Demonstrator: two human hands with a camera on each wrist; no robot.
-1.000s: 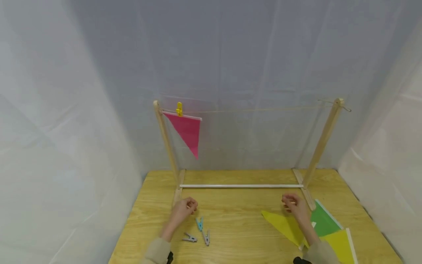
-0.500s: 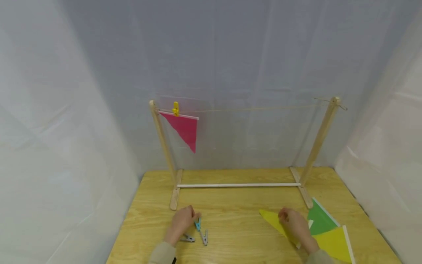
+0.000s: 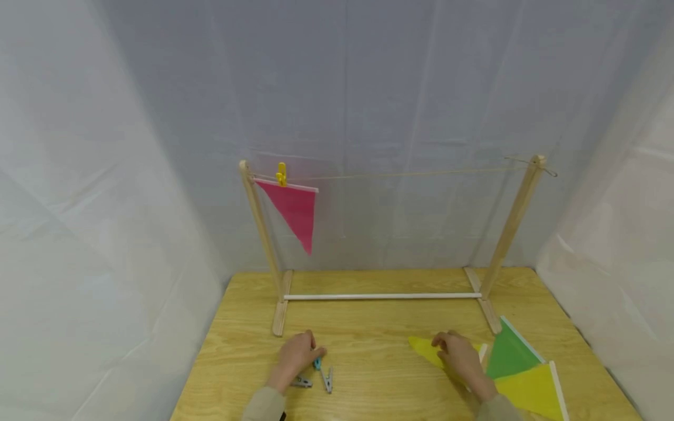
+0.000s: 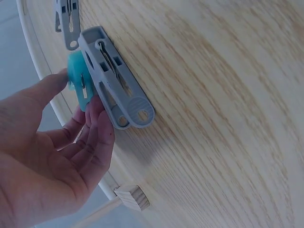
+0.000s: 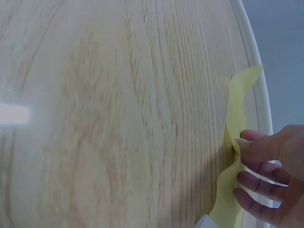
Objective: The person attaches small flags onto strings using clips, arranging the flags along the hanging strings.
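Note:
My left hand (image 3: 304, 355) lies at the near left of the wooden table (image 3: 379, 327). In the left wrist view, the thumb and fingers of this hand (image 4: 78, 93) pinch a teal clothespin (image 4: 76, 83), with a grey clothespin (image 4: 116, 80) lying against it. A second grey clothespin (image 4: 66, 19) lies further off. My right hand (image 3: 453, 351) rests on a yellow pennant flag (image 3: 423, 349). The right wrist view shows that hand (image 5: 241, 159) pinching the yellow flag (image 5: 235, 118), whose edge curls up off the wood.
A wooden rack (image 3: 513, 222) with a string (image 3: 400, 173) across its top stands at the back of the table. A pink flag (image 3: 295, 210) hangs from the string by a yellow peg (image 3: 281, 173). A green flag (image 3: 508, 354) and another yellow flag (image 3: 532, 389) lie at the near right. White sheeting surrounds the table.
Both hands came toward the near edge. The left hand reached the teal clothespin and closed on it. The right hand took the yellow flag and drew it a little left.

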